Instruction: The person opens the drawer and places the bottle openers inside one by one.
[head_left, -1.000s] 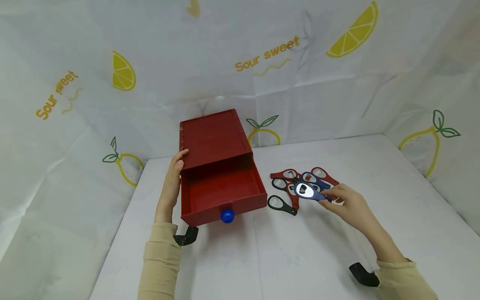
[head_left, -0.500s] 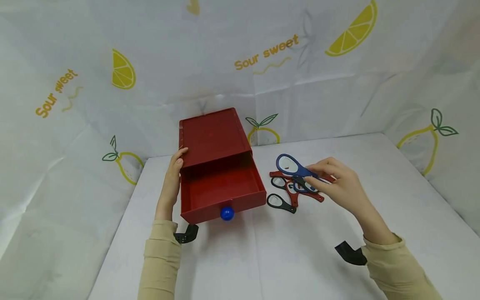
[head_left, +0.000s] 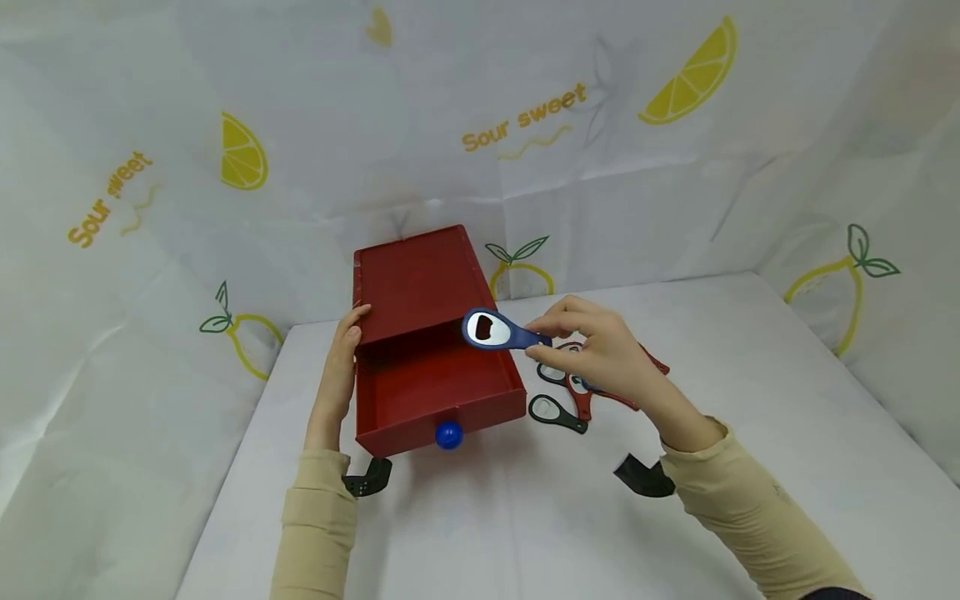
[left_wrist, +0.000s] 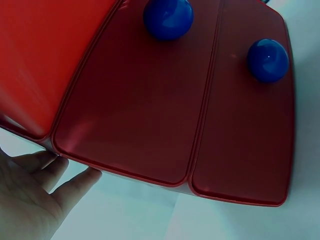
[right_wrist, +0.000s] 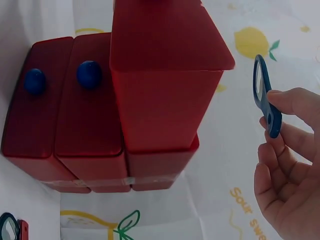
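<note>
My right hand (head_left: 592,346) pinches a blue bottle opener (head_left: 491,329) by its handle end, thumb on one side and fingers on the other. The opener's round metal head points left, held above the right edge of a pulled-out drawer (head_left: 442,383) in the head view. That top drawer is red with a blue knob (head_left: 448,435), and its inside looks bare. My left hand (head_left: 337,367) rests against the left side of the red drawer cabinet (head_left: 420,279); in the left wrist view its fingertips (left_wrist: 92,175) touch the cabinet's side.
On the white table, right of the cabinet, lie several more bottle openers, among them a black one (head_left: 557,413) and a red one (head_left: 580,398); my right hand partly covers the pile. Lower drawers with blue knobs (right_wrist: 89,75) are closed. A lemon-print cloth hangs behind.
My right hand has lifted the blue bottle opener off the pile and carried it left toward the pulled-out drawer. The left hand stays against the cabinet's side.
</note>
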